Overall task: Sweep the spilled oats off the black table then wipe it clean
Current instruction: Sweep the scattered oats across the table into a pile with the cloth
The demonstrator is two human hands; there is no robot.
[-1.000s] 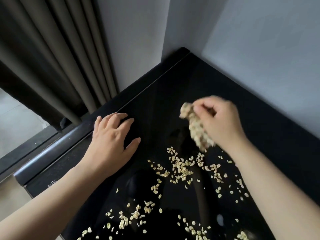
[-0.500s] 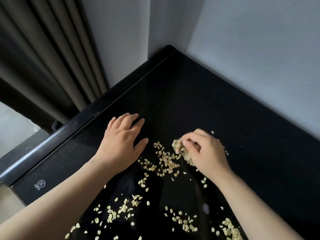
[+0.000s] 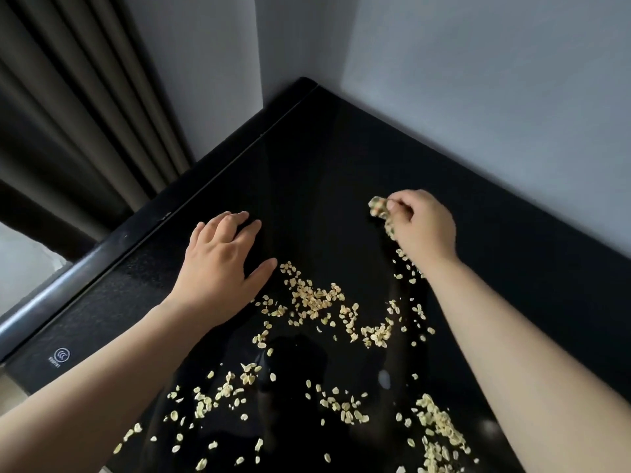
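Observation:
Pale spilled oats (image 3: pixel 316 300) lie scattered over the glossy black table (image 3: pixel 341 165), with more flakes toward the near edge (image 3: pixel 437 425). My right hand (image 3: pixel 421 227) grips a small crumpled patterned cloth (image 3: pixel 379 208) and holds it on the table beyond the oats, on the right. Flat on the table lies my left hand (image 3: pixel 223 259), fingers spread, just left of the upper cluster of oats.
Grey walls (image 3: pixel 478 80) meet in a corner right behind the table. Dark curtains (image 3: pixel 78 107) hang at the left, beside the table's raised black edge strip (image 3: pixel 112 268). A small logo (image 3: pixel 62 356) marks the table's left border.
My right hand pulled the cloth toward me through the oats, then moved it back out to the far right of the spill. The left hand stayed pressed on the table.

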